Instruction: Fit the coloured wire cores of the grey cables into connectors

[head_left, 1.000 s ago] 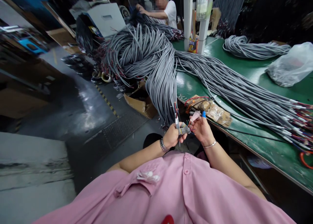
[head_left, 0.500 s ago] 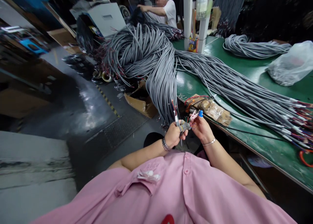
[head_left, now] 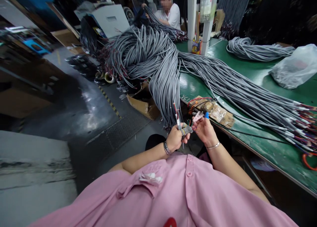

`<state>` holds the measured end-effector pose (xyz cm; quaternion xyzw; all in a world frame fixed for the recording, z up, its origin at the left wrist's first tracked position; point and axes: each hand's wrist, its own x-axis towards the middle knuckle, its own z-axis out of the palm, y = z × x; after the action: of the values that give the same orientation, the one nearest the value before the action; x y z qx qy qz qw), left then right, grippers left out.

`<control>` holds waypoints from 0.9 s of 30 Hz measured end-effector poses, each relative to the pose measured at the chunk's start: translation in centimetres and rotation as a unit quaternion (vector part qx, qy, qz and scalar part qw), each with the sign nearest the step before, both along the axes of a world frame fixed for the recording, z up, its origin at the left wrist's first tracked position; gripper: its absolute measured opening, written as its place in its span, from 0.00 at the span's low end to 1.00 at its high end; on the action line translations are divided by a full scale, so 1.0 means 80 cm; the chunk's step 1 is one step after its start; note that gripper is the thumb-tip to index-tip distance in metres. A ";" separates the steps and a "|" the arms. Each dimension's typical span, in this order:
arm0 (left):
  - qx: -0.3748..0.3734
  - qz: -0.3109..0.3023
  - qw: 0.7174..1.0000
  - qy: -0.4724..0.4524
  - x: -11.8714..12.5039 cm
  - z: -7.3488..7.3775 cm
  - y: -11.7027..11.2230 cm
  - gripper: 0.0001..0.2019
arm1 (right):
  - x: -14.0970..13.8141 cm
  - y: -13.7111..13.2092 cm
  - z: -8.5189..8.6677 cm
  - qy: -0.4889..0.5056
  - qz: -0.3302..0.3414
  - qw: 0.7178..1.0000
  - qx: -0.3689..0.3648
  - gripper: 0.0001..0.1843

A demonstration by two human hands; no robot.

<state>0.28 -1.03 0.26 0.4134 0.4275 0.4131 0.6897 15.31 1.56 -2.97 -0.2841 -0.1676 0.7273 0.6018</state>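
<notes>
My left hand (head_left: 175, 138) is closed around the end of a grey cable (head_left: 178, 121) whose thin coloured wires stick up above the fist. A grey cot covers the left thumb. My right hand (head_left: 204, 130) pinches the fine coloured wires right beside the left thumb; its fingertips wear pink and blue cots. Both hands sit just off the edge of the green table (head_left: 250, 144), below a thick bundle of grey cables (head_left: 165, 78) that hangs over that edge.
Long grey cables (head_left: 242, 94) lie across the table to stripped ends at right. A taped brown block (head_left: 215, 111) sits near my hands. A clear plastic bag (head_left: 294, 66), another cable coil (head_left: 255, 50), white posts (head_left: 192, 18), a cardboard box (head_left: 142, 103) and a person (head_left: 168, 10) stand beyond.
My hands stay together on the cable end with small finger shifts. The person at the back has lifted and pulled their cables closer.
</notes>
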 end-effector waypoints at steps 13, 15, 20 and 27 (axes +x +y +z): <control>0.008 0.057 0.998 -0.013 0.006 -0.003 0.000 0.16 | -0.002 0.004 -0.009 -0.113 -0.083 0.988 0.059 0.22; 0.011 0.049 0.999 -0.006 0.008 -0.003 0.000 0.16 | -0.003 0.007 -0.008 -0.086 -0.058 0.993 0.048 0.21; 0.006 0.043 0.999 -0.011 0.013 -0.006 0.004 0.16 | -0.003 0.013 -0.004 -0.037 -0.034 0.998 0.024 0.18; -0.007 0.041 0.999 -0.012 0.013 -0.009 0.007 0.15 | -0.007 0.017 -0.005 -0.022 -0.058 0.998 0.031 0.16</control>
<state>1.29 -0.47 -0.48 0.3863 0.4384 0.4428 0.6801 14.79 2.89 -3.37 -0.2909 -0.1868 0.6791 0.6475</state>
